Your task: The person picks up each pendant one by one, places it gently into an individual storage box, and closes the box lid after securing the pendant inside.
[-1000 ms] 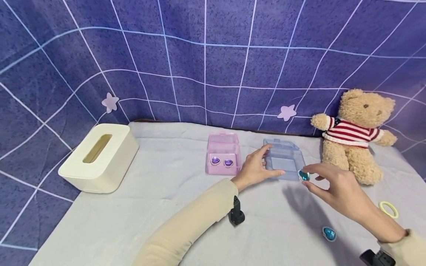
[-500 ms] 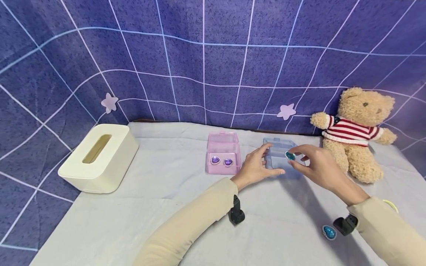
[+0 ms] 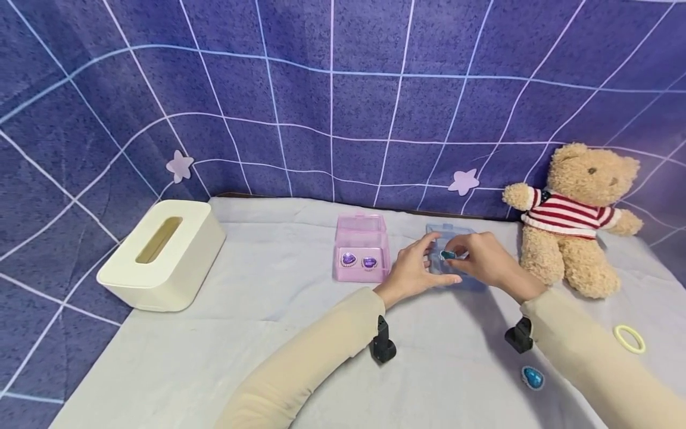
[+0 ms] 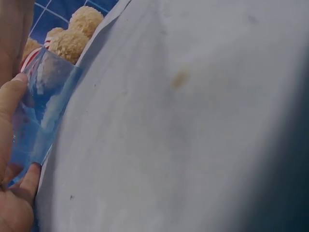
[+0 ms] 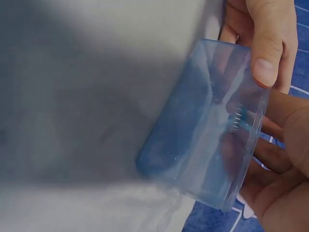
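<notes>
The clear blue plastic box (image 3: 474,283) stands with its lid raised on the cloth. Along its left side, my left hand (image 3: 408,273) grips it, thumb at the front edge and fingers toward the back. My right hand (image 3: 486,261) reaches over the box and pinches a teal heart-shaped gem (image 3: 447,255) at its left part. Through the box wall (image 5: 178,125) in the right wrist view, the gem shows only as a blurred glint. Another blue heart gem (image 3: 533,378) with a beaded rim lies on the cloth below my right forearm.
Left of my left hand, an open pink box (image 3: 361,275) holds two purple heart gems (image 3: 348,259). A teddy bear (image 3: 573,238) sits at the back right, a yellow ring (image 3: 629,339) in front of it. A cream tissue box (image 3: 166,262) stands at the left.
My right hand has carried the teal gem leftward, from the blue box's front right corner to over its left part. My left hand has stayed on the box.
</notes>
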